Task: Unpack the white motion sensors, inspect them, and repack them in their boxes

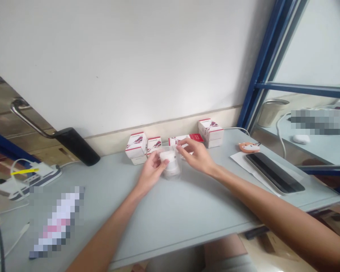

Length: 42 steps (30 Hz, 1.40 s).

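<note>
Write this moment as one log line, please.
left hand: holding clear-wrapped white item | right hand: beside its upper edge | behind: red-and-white boxes

The head-worn camera is looking forward and down across a smooth, pale grey-blue tabletop (155, 223) toward a flat white wall (147, 64) at upper centre, viewing the bare left hand (153, 166) and bare right hand (197, 154) from nearby at mid-frame.

1 white object (173, 166), bagged: partly behind the left hand (153, 167), details blurred. Cartons (136, 145): small print we cannot read. 2 pixelated items (56, 224): unidentifiable to us. 2 forearms (109, 226): cut off at frame edges.
</note>
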Each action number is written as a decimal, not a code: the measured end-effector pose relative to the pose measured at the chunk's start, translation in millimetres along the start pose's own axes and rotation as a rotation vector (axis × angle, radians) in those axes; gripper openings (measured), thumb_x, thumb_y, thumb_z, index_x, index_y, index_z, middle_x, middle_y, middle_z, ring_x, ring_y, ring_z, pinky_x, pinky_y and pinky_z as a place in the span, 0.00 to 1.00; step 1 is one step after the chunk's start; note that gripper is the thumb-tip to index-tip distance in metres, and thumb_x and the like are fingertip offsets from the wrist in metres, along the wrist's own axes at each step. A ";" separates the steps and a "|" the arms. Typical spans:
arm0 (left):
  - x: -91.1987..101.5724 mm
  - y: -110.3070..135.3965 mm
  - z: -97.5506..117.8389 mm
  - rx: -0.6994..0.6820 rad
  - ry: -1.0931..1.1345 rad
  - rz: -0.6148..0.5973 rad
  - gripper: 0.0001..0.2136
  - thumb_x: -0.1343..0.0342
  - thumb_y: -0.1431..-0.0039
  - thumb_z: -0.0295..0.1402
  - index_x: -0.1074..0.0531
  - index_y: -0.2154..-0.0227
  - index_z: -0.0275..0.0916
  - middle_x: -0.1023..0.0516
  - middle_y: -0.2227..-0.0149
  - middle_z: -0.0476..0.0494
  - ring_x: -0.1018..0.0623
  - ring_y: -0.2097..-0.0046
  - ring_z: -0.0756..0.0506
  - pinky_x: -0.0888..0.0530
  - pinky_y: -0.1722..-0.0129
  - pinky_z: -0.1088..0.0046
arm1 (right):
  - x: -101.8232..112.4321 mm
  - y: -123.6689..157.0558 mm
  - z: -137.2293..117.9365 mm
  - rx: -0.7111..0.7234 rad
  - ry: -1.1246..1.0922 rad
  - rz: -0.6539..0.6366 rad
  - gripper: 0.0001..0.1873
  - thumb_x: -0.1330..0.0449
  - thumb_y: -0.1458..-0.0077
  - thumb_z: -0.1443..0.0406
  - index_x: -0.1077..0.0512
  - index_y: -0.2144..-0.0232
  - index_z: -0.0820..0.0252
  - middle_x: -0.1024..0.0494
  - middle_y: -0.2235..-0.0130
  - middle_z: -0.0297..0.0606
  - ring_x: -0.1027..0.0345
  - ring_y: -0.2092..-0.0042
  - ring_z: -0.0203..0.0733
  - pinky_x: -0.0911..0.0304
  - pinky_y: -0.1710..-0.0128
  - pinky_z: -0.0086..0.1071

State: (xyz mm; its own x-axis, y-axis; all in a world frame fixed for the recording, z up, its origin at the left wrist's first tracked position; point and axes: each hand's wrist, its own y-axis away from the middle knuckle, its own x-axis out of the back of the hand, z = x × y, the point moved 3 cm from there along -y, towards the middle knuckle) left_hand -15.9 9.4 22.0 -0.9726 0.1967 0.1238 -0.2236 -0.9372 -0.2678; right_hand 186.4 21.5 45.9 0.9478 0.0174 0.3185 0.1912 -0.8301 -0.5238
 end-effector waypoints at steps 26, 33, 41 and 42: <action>2.5 0.1 -8.4 -0.083 0.008 0.019 0.26 0.29 0.44 0.45 0.30 0.46 0.41 0.21 0.42 0.35 0.20 0.43 0.38 0.24 0.45 0.65 | 6.4 -4.5 -5.0 -0.043 -0.025 0.054 0.13 0.39 0.36 0.53 0.25 0.63 0.56 0.18 0.62 0.37 0.25 0.63 0.41 0.30 0.65 0.34; 0.7 2.3 -22.4 0.018 -0.046 -0.066 0.28 0.28 0.46 0.44 0.30 0.46 0.41 0.22 0.42 0.34 0.21 0.42 0.37 0.25 0.42 0.59 | 4.0 -3.9 -2.6 -0.063 -0.075 0.081 0.16 0.43 0.33 0.50 0.27 0.58 0.56 0.19 0.56 0.40 0.24 0.61 0.41 0.29 0.65 0.34; -5.2 4.1 -18.7 0.100 0.034 -0.082 0.27 0.32 0.41 0.44 0.28 0.42 0.39 0.21 0.40 0.34 0.21 0.40 0.35 0.24 0.42 0.57 | -0.8 4.8 8.1 -0.113 -0.047 -0.365 0.35 0.39 0.35 0.47 0.43 0.34 0.55 0.25 0.45 0.47 0.26 0.49 0.47 0.27 0.49 0.43; -4.0 3.0 -17.8 0.115 0.051 -0.035 0.26 0.32 0.41 0.45 0.28 0.43 0.39 0.20 0.42 0.34 0.21 0.41 0.35 0.24 0.42 0.57 | -2.1 5.9 10.2 -0.122 -0.054 -0.383 0.39 0.39 0.36 0.47 0.47 0.31 0.55 0.26 0.44 0.48 0.27 0.48 0.48 0.28 0.48 0.44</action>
State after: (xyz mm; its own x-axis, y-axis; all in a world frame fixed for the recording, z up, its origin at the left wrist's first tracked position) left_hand -13.8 11.0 3.7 -0.9670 0.2413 0.0815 -0.2514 -0.9558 -0.1524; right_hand 188.1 22.2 34.1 0.8264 0.3654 0.4285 0.5049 -0.8178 -0.2763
